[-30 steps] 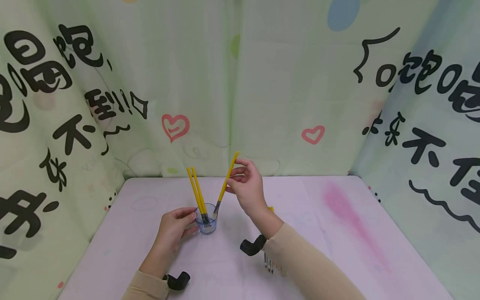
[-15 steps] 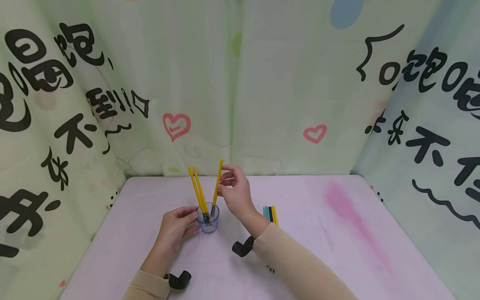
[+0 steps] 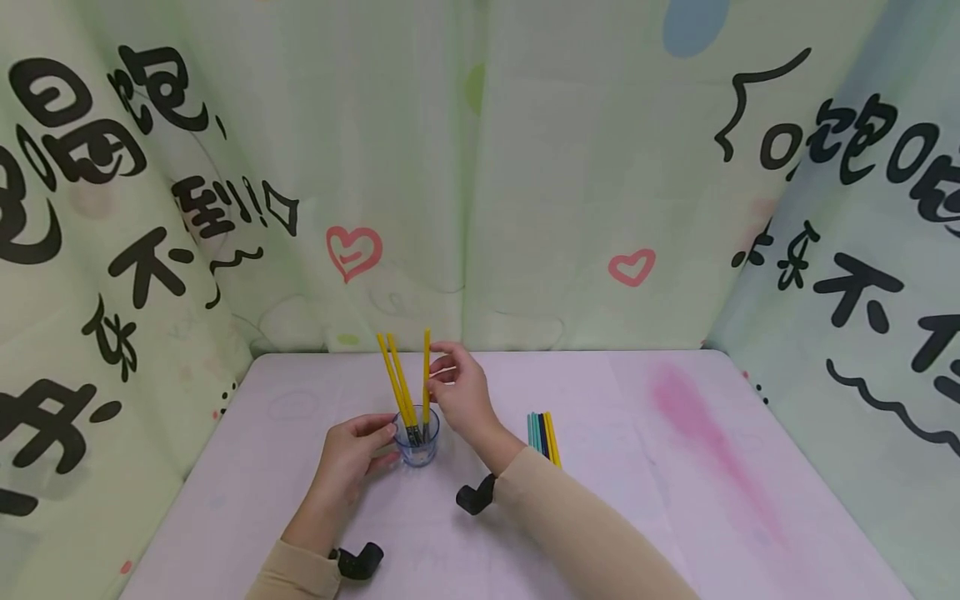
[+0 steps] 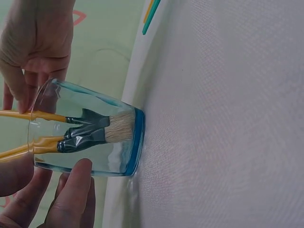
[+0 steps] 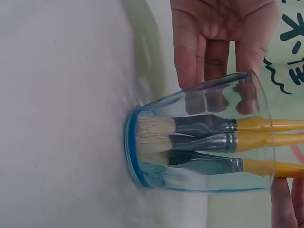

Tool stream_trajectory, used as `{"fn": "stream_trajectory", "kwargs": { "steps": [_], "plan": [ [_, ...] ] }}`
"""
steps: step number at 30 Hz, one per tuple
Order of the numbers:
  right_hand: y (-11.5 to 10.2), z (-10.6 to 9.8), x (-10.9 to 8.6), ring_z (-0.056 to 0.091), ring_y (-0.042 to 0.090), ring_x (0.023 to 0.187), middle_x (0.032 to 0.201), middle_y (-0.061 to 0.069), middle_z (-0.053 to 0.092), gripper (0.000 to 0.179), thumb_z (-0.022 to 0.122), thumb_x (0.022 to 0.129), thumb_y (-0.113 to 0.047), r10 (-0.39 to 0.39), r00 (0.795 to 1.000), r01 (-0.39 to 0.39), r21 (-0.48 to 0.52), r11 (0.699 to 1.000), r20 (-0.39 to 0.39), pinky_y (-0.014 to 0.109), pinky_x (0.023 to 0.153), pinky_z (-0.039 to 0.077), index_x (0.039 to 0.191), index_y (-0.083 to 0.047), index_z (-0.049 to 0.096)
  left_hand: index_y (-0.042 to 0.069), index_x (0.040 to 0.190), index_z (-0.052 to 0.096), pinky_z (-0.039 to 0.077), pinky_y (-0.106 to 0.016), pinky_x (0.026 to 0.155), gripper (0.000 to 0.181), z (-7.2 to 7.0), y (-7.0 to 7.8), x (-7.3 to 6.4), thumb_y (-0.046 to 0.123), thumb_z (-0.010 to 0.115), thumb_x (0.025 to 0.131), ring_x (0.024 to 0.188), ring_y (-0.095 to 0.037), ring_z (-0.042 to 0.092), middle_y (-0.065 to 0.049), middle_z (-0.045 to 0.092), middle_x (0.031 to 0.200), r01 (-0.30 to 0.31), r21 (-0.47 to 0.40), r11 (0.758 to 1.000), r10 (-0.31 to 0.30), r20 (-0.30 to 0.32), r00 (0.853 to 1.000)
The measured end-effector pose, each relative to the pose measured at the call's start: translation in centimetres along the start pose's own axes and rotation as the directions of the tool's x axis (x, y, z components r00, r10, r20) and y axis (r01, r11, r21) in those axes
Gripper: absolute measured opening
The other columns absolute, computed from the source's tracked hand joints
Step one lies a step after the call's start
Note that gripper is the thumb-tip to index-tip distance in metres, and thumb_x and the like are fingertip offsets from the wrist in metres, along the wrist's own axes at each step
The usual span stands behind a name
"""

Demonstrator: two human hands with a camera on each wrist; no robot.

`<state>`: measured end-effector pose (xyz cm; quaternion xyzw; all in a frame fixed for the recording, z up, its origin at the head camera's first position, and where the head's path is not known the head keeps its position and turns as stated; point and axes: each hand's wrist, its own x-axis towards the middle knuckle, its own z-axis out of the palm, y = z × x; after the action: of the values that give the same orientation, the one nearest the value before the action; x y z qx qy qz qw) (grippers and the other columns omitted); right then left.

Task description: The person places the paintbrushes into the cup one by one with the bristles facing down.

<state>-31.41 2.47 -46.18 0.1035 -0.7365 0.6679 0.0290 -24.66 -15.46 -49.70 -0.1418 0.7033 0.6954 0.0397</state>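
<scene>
A clear glass cup (image 3: 417, 456) with a bluish base stands on the table, and three yellow-handled paintbrushes are in it, bristles down. My left hand (image 3: 356, 450) holds the cup from the left, thumb at the rim and fingers against its side. With thumb and fingers, my right hand (image 3: 461, 396) pinches the upper handle of the rightmost paintbrush (image 3: 427, 358), which stands nearly upright. The other two paintbrushes (image 3: 393, 375) lean to the left. In the right wrist view, all the pale bristles (image 5: 154, 137) are down near the cup's bottom.
Several more sticks or brush handles (image 3: 543, 433), teal, dark and yellow, lie on the table right of the cup, partly hidden by the right sleeve (image 3: 577, 517). The pale pink table (image 3: 622, 483) backs onto a printed curtain (image 3: 525, 208), which also hangs at both sides.
My right hand has moved left and slightly down, bringing its paintbrush from a slant to nearly upright inside the cup. The left hand still holds the cup. More of the lying handles show.
</scene>
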Motion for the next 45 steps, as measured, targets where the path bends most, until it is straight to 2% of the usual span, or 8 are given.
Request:
{"fn": "stream_trajectory", "kwargs": {
  "steps": [5, 11, 15, 24, 30, 40, 45],
  "plan": [
    [0.5, 0.4, -0.1, 0.070, 0.023, 0.092, 0.114, 0.020, 0.068, 0.050, 0.066, 0.097, 0.013, 0.031, 0.999, -0.031, 0.003, 1.000, 0.036, 0.040, 0.084, 0.071, 0.140, -0.012, 0.066, -0.002, 0.132, 0.072, 0.070, -0.039, 0.086, 0.033, 0.0, -0.1, 0.1, 0.012, 0.073, 0.103, 0.104, -0.019, 0.074, -0.022, 0.069, 0.132, -0.006, -0.005, 1.000, 0.006, 0.004, 1.000],
    [0.7, 0.3, -0.5, 0.078, 0.025, 0.107, 0.118, 0.010, 0.077, 0.049, 0.065, 0.101, 0.007, 0.057, 0.994, -0.050, -0.074, 0.996, 0.096, 0.037, 0.094, 0.068, 0.142, -0.020, 0.067, -0.001, 0.133, 0.072, 0.070, -0.040, 0.087, 0.033, 0.0, 0.0, 0.1, 0.013, 0.073, 0.103, 0.106, -0.020, 0.074, -0.024, 0.068, 0.136, -0.007, 0.000, 1.000, 0.007, 0.009, 1.000],
    [0.8, -0.2, -0.6, 0.077, 0.026, 0.112, 0.124, 0.011, 0.077, 0.048, 0.066, 0.102, 0.004, 0.065, 0.992, -0.057, -0.076, 0.995, 0.105, 0.038, 0.098, 0.067, 0.143, -0.020, 0.066, -0.001, 0.134, 0.072, 0.070, -0.039, 0.086, 0.034, 0.1, 0.0, 0.1, 0.014, 0.073, 0.103, 0.108, -0.022, 0.074, -0.024, 0.067, 0.137, -0.007, 0.002, 1.000, 0.007, 0.008, 1.000],
    [1.1, -1.4, -1.1, 0.076, 0.036, 0.116, 0.132, 0.024, 0.072, 0.047, 0.066, 0.102, 0.002, 0.094, 0.990, -0.088, -0.057, 0.994, 0.103, 0.038, 0.094, 0.068, 0.145, -0.017, 0.064, 0.000, 0.133, 0.073, 0.070, -0.036, 0.085, 0.032, 0.2, 0.1, 0.0, 0.013, 0.073, 0.103, 0.111, -0.026, 0.074, -0.024, 0.068, 0.136, 0.004, 0.005, 1.000, -0.004, -0.007, 1.000],
    [1.3, -2.4, -1.5, 0.075, 0.037, 0.117, 0.133, 0.024, 0.071, 0.046, 0.068, 0.102, 0.000, 0.125, 0.988, -0.122, -0.044, 0.992, 0.090, 0.039, 0.093, 0.069, 0.144, -0.018, 0.065, 0.002, 0.132, 0.074, 0.069, -0.038, 0.088, 0.031, 0.1, 0.0, 0.0, 0.013, 0.073, 0.103, 0.109, -0.024, 0.074, -0.022, 0.068, 0.134, 0.017, 0.015, 1.000, -0.016, -0.012, 1.000],
    [2.3, -4.4, -2.2, 0.075, 0.035, 0.115, 0.132, 0.024, 0.071, 0.046, 0.069, 0.102, -0.001, 0.147, 0.986, -0.144, -0.056, 0.988, 0.072, 0.037, 0.088, 0.070, 0.145, -0.017, 0.064, -0.001, 0.133, 0.072, 0.069, -0.040, 0.089, 0.032, 0.1, -0.2, -0.2, 0.012, 0.073, 0.103, 0.106, -0.022, 0.073, -0.022, 0.067, 0.133, 0.003, 0.005, 1.000, -0.004, 0.006, 1.000],
    [2.4, -5.2, -2.8, 0.074, 0.040, 0.116, 0.130, 0.024, 0.072, 0.048, 0.069, 0.101, 0.002, 0.154, 0.987, -0.151, -0.062, 0.987, 0.051, 0.038, 0.086, 0.070, 0.145, -0.015, 0.064, -0.001, 0.133, 0.072, 0.069, -0.040, 0.090, 0.032, 0.1, -0.1, -0.2, 0.012, 0.072, 0.104, 0.106, -0.021, 0.073, -0.022, 0.067, 0.134, 0.003, 0.006, 1.000, -0.003, 0.008, 1.000]
  ]
}}
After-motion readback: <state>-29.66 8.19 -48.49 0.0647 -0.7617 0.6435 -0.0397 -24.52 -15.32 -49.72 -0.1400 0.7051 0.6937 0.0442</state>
